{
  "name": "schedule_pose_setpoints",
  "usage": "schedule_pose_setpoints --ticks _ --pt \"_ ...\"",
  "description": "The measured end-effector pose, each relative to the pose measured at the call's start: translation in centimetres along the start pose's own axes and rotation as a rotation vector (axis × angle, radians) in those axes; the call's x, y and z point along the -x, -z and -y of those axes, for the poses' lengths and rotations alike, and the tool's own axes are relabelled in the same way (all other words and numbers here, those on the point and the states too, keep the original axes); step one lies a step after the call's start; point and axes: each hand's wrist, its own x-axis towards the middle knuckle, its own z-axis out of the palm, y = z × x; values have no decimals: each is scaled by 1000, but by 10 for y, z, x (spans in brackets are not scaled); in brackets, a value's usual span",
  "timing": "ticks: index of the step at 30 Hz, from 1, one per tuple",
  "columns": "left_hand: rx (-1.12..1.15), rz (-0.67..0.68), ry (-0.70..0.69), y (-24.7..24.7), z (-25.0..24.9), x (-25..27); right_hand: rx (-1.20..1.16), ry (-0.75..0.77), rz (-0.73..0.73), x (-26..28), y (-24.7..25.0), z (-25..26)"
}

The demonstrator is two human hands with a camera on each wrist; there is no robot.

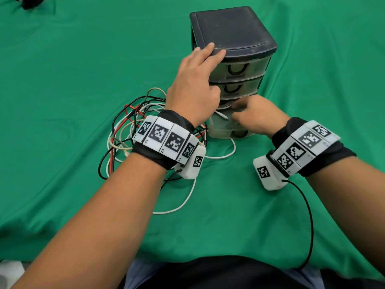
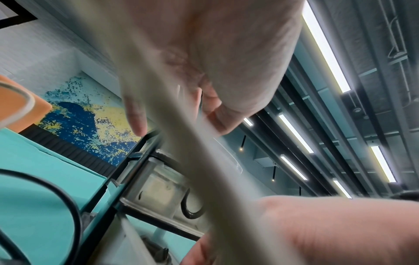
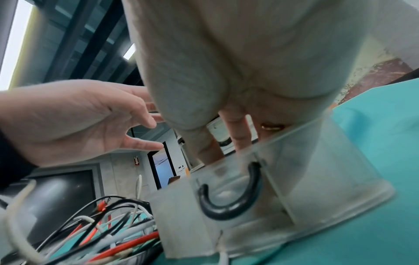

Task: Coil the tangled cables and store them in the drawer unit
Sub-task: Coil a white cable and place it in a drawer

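Note:
The black-topped drawer unit [image 1: 233,30] has three translucent drawers, and its bottom drawer [image 1: 220,132] is pulled out. My left hand [image 1: 198,67] rests on the unit's top front-left corner with straight fingers [image 1: 216,54]. My right hand [image 1: 256,115] is at the open drawer [image 3: 238,197]; its fingers [image 3: 238,129] reach straight down inside, and what they touch is hidden. A white cable plug [image 1: 223,117] pokes up between the hands. A white cable [image 1: 226,154] loops out from the drawer's front. The tangled cables [image 1: 125,130] lie left of the unit, under my left wrist.
Green cloth [image 1: 62,69] covers the whole table. The tangle [image 3: 102,229] of black, white and red cables presses against the drawer's left side. A thin black lead [image 1: 309,215] runs from my right wrist camera toward my body. A dark object [image 1: 31,2] sits at the far left corner.

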Motion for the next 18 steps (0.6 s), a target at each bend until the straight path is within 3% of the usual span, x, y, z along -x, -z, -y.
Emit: schedule_pose_setpoints --ticks 11,18 --pt "-4 0 -3 1 0 -1 210 -11 169 -8 -5 6" --pt "-37 76 -32 7 -1 -4 287 -19 109 0 4 12"
